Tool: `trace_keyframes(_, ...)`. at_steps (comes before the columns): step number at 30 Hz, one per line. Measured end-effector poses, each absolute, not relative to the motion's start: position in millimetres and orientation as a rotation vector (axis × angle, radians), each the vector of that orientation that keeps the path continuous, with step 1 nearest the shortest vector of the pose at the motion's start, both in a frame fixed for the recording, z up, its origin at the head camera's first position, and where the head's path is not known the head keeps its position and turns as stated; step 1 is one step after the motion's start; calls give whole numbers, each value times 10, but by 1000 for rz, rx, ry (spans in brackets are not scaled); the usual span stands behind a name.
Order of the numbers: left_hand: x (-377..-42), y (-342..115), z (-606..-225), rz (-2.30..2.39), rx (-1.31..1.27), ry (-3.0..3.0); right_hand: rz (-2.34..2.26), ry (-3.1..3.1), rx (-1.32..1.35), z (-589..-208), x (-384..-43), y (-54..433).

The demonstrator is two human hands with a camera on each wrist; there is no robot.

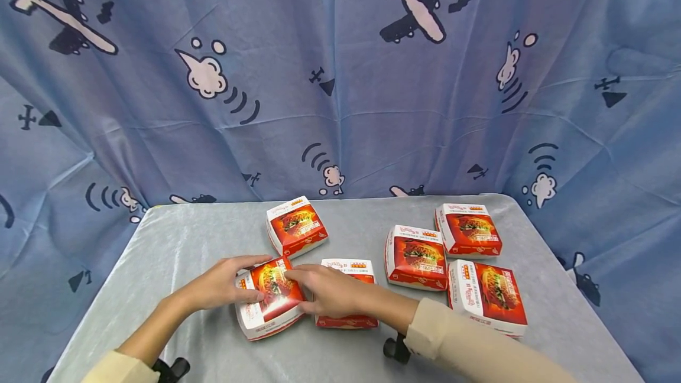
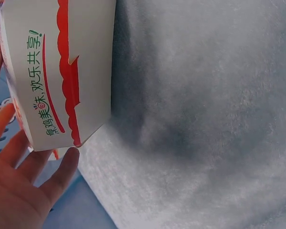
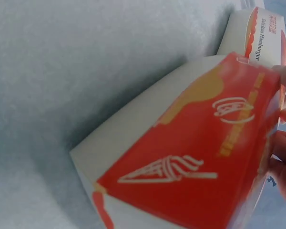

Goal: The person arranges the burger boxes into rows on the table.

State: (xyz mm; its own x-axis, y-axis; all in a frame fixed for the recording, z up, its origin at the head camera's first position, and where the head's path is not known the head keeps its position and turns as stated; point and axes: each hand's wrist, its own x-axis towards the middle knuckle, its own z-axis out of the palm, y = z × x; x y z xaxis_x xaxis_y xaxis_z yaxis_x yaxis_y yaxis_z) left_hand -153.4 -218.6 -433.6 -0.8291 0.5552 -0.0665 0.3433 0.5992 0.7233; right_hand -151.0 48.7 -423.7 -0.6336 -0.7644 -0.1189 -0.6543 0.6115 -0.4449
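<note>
Both hands grip one red-and-white hamburger box (image 1: 276, 288), tilted, left of the table's middle. My left hand (image 1: 226, 282) holds its left side, with the thumb on the lid. In the left wrist view, the fingers of that hand (image 2: 21, 191) curl at the corner of the box's white side (image 2: 43, 86). From the right, my right hand (image 1: 330, 291) pinches the box edge, a finger on the lid and the thumb lower down. Its forearm partly covers another hamburger box (image 1: 348, 322), whose red side (image 3: 181, 143) fills much of the right wrist view.
A matching box (image 1: 297, 226) lies just behind the held one. Three more boxes stand grouped at the right: one in front (image 1: 492, 297), one at the back (image 1: 470, 230), one on the left (image 1: 417, 257). A blue printed curtain (image 1: 340, 87) hangs behind the grey-covered table (image 1: 175, 241).
</note>
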Motion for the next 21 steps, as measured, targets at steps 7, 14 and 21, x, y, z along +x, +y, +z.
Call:
trace_keyframes(7, -1526, -2175, -4331, 1069, 734, 2529, -500, 2570, -1205, -4240, -1533, 496)
trace_keyframes(14, -1504, -2156, -4299, 994, 693, 2591, -381, 2696, -1291, -4166, -1457, 491)
trace_keyframes(21, -1470, -2148, -4272, 913, 596, 2669, -403, 2641, -1355, -4136, -1386, 461)
